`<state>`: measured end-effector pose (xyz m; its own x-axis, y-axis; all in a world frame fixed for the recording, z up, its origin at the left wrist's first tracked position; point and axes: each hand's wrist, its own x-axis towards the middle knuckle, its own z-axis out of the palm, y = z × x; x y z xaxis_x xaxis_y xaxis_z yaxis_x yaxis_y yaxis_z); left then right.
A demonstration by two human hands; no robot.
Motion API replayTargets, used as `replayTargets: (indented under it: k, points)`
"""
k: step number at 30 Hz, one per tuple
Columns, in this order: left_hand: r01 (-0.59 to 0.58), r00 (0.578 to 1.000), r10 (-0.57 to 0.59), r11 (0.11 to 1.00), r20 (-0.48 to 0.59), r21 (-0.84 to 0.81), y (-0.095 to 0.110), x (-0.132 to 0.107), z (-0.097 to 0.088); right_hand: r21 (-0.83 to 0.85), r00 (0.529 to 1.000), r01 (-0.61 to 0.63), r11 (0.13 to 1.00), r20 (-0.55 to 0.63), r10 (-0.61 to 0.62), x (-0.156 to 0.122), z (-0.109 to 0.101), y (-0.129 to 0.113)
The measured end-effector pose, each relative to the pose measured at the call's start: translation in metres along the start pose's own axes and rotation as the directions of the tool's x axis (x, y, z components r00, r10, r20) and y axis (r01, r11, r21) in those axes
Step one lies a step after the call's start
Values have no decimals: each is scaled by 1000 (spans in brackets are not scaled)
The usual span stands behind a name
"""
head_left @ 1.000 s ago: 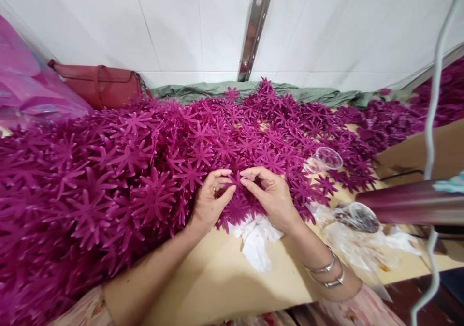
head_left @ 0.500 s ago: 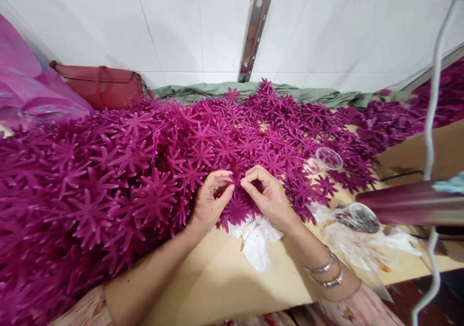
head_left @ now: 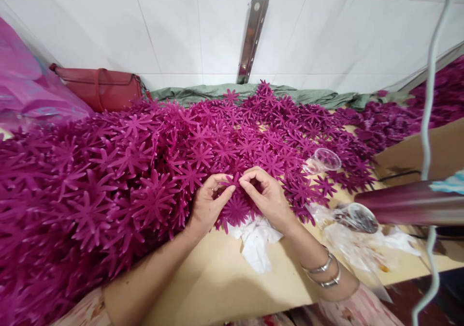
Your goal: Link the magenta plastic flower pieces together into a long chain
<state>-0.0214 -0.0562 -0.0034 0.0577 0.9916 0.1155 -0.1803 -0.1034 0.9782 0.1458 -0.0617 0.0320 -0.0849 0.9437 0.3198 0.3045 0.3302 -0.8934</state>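
My left hand pinches a magenta artificial flower between thumb and forefinger, near the middle of the table. Facing it, my right hand pinches at the right side of the same flower, fingertips close to the left thumb. Part of this flower is hidden by the fingers and blends with those behind. Around both hands spreads a large pile of magenta star-shaped flowers, heaped highest to the left. Another flower lies just below my fingertips, over a crumpled white tissue.
A clear plastic cup lies to the right, above a clear bag and a tub with dark contents. A red handbag rests against the tiled wall. A white cable hangs at the right.
My fingers have shifted very slightly on the flower, and a petal shows more clearly between the fingertips. The view has moved a little; the pile looks the same.
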Motion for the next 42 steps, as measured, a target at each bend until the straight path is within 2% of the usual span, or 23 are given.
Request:
replayTargets:
  k: [3, 6, 12, 20, 27, 42]
  points:
    - [3, 999, -4, 999, 38, 41, 0, 0, -2, -37, 999, 39, 999, -11, -40, 0, 0, -1]
    - [-11, 996, 4, 998, 93, 68, -1, -1, -2, -29, 998, 47, 998, 34, -46, 0, 0, 0]
    - [8, 999, -11, 998, 52, 57, -1, -1, -1, 51, 1000, 6, 999, 10, -6, 0, 0, 1]
    - [-36, 998, 31, 994, 50, 104, -2, -1, -5, 39, 1000, -19, 999, 21, 18, 0, 1, -2]
    - [2, 999, -4, 999, 44, 34, -1, 0, -3, 42, 999, -30, 999, 38, 28, 0, 2, -3]
    - [-26, 996, 19, 996, 82, 88, 5, 0, -1, -31, 996, 51, 998, 79, -48, -3, 3, 12]
